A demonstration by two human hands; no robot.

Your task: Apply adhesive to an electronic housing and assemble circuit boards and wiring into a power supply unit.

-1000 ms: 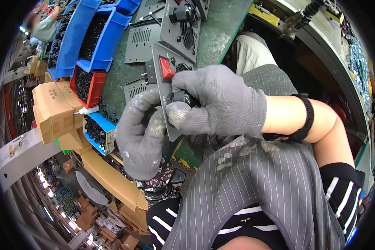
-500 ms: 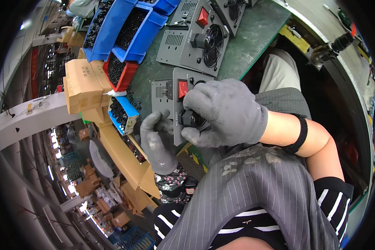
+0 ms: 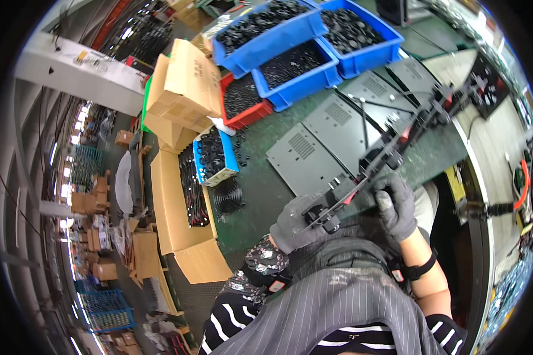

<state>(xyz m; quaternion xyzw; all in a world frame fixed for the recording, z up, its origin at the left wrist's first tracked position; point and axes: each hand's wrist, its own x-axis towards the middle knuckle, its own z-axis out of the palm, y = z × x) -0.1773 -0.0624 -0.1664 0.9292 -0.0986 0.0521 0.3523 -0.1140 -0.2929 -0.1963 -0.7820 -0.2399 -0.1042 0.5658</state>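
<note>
My left hand [image 3: 299,223], in a grey glove, is closed on the near end of a grey metal casing, its fingers partly hidden behind the upright panel. A black power socket [image 3: 330,223] juts from that panel beside the hand, with a red rocker switch [image 3: 349,198] farther along. My right hand [image 3: 395,207], also gloved, hovers at the right side of the casing. Its fingers are loosely bent and apart, and nothing shows in them. More grey casings [image 3: 302,145] with slotted vents lie in a row beyond, their upright panels seen nearly edge-on.
Blue bins [image 3: 296,90] of small black parts stand at the back, beside a red bin [image 3: 260,112]. A small blue box [image 3: 226,155] of black parts and a black fan guard [image 3: 228,197] are at the left. Cardboard boxes [image 3: 189,80] line the left edge. A power tool [image 3: 479,210] is at right.
The view has swung, so the bins and casings appear farther right. My right hand has come away from the socket. My left hand has shifted from the casing's left side to its near end.
</note>
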